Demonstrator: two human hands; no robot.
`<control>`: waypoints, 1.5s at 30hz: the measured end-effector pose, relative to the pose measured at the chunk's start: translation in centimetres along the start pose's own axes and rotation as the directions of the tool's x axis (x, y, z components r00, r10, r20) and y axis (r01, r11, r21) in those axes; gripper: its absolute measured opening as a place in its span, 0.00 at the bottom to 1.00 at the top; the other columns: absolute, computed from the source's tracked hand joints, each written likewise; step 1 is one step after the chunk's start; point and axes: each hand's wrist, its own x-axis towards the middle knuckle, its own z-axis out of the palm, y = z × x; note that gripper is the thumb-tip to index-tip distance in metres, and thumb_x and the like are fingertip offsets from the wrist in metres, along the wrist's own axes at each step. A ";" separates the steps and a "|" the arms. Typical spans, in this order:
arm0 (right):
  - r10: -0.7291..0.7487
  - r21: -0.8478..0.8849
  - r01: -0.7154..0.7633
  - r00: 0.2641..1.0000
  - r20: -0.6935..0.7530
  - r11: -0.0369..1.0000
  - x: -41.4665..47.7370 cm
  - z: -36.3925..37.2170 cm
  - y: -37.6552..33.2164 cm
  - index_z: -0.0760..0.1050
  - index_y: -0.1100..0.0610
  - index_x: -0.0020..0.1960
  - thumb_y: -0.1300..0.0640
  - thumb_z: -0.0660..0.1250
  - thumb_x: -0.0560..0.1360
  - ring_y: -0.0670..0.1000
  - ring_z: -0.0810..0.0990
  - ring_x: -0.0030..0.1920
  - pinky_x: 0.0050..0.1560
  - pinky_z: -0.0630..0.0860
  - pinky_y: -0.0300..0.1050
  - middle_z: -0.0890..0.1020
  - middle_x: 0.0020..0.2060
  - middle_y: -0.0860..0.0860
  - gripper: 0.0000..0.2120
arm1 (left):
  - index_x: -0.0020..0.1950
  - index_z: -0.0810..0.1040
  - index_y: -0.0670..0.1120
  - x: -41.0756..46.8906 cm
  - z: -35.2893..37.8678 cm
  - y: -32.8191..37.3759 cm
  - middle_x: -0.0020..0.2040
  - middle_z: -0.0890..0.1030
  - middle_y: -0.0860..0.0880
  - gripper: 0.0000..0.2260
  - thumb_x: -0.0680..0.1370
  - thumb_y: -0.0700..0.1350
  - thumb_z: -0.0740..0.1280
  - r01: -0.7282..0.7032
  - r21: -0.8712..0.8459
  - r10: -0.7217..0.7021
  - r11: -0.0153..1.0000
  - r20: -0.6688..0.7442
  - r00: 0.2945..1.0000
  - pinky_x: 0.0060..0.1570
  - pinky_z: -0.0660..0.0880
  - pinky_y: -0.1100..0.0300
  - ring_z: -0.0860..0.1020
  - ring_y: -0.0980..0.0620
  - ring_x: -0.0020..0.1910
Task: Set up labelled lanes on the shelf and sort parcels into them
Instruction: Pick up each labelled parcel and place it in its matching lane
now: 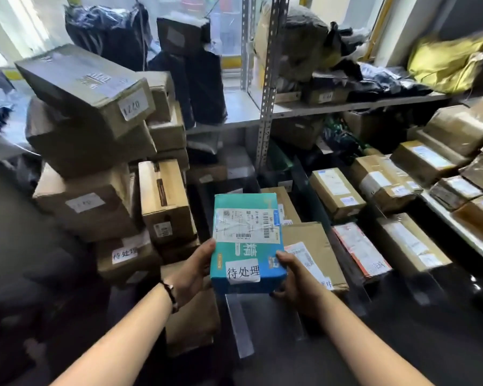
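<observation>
Sorting in a crowded parcel room: a person holds a teal parcel (247, 240) in the air with both hands at the centre of the scene, apart from every stack. The left hand (193, 271) grips the box's edge at 9 o'clock and the right hand (296, 280) the edge at 3 o'clock. The fingers (207, 248) of each hand are clamped on the carton, thumbs on its top face. A white handwritten label (243, 272) reading "待处理" sits at the box's 6 o'clock end, with a printed shipping label (246, 225) beyond it toward 12 o'clock. A dark bracelet (170, 292) circles the left wrist.

From 9 to 10 o'clock of the parcel rises a leaning stack of cardboard boxes (95, 207). The topmost box (87, 87), tilted, carries a tag marked "1220", and a lower carton (124, 253) bears the same "待处理" wording. At 12 o'clock stands the perforated metal upright (267, 87) of the shelf (346, 105), whose upper board holds dark bags and, at 2 o'clock, a yellow bag (452, 62). At 3 o'clock, below that board, taped cardboard parcels (336, 192) lie side by side, a red-and-white parcel (360, 249) among them. Black plastic bags (106, 32) are piled by the window at 11 o'clock.
</observation>
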 end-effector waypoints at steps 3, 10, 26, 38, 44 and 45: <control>-0.003 0.031 0.003 1.000 0.014 1.000 1.7 -0.9 -1.2 0.74 0.53 0.63 0.45 0.72 0.56 0.45 0.87 0.40 0.31 0.78 0.36 0.88 0.45 0.48 0.36 | 0.59 0.78 0.48 2.7 0.4 0.4 0.55 0.85 0.47 0.13 0.79 0.52 0.65 0.006 -0.002 -0.006 1.000 -0.072 0.997 0.42 0.81 0.61 0.85 0.55 0.46; 0.090 0.025 -0.089 0.996 -0.017 0.996 6.3 -3.4 -1.7 0.75 0.58 0.61 0.51 0.63 0.66 0.46 0.87 0.38 0.29 0.76 0.33 0.88 0.42 0.50 0.25 | 0.63 0.79 0.51 6.6 -1.5 1.5 0.63 0.81 0.50 0.18 0.77 0.58 0.66 0.084 0.105 -0.051 0.991 -0.288 0.956 0.71 0.68 0.46 0.75 0.51 0.67; 0.370 0.045 -0.367 0.923 -0.104 0.929 23.0 -7.4 -1.6 0.75 0.62 0.67 0.55 0.58 0.82 0.55 0.88 0.44 0.35 0.82 0.43 0.87 0.50 0.59 0.18 | 0.62 0.76 0.56 9.8 -2.4 2.1 0.65 0.77 0.53 0.12 0.80 0.55 0.63 0.085 -0.016 -0.081 0.996 -0.513 0.855 0.70 0.69 0.51 0.73 0.54 0.67; 0.412 0.123 -0.397 0.901 -0.135 0.909 28.9 -6.8 -0.9 0.76 0.57 0.66 0.48 0.60 0.81 0.56 0.86 0.50 0.47 0.81 0.49 0.86 0.55 0.57 0.19 | 0.69 0.75 0.52 8.4 -4.2 1.6 0.63 0.81 0.52 0.34 0.68 0.66 0.73 0.070 -0.072 -0.096 0.995 -0.477 0.874 0.67 0.73 0.52 0.78 0.54 0.64; 0.363 0.107 -0.348 0.904 -0.223 0.931 29.0 -6.2 -1.2 0.78 0.58 0.61 0.47 0.59 0.80 0.53 0.86 0.42 0.39 0.80 0.46 0.88 0.45 0.54 0.19 | 0.67 0.76 0.53 7.1 -4.8 1.9 0.62 0.82 0.53 0.22 0.75 0.59 0.67 0.085 -0.053 -0.100 0.995 -0.471 0.877 0.65 0.75 0.51 0.79 0.51 0.63; 0.347 0.117 -0.328 0.909 -0.229 0.937 28.8 -6.0 -1.5 0.78 0.58 0.60 0.46 0.58 0.81 0.52 0.86 0.39 0.36 0.79 0.44 0.87 0.42 0.53 0.19 | 0.66 0.76 0.52 6.8 -4.9 2.0 0.62 0.82 0.52 0.22 0.74 0.57 0.66 0.086 -0.055 -0.101 0.995 -0.473 0.875 0.64 0.75 0.51 0.79 0.51 0.63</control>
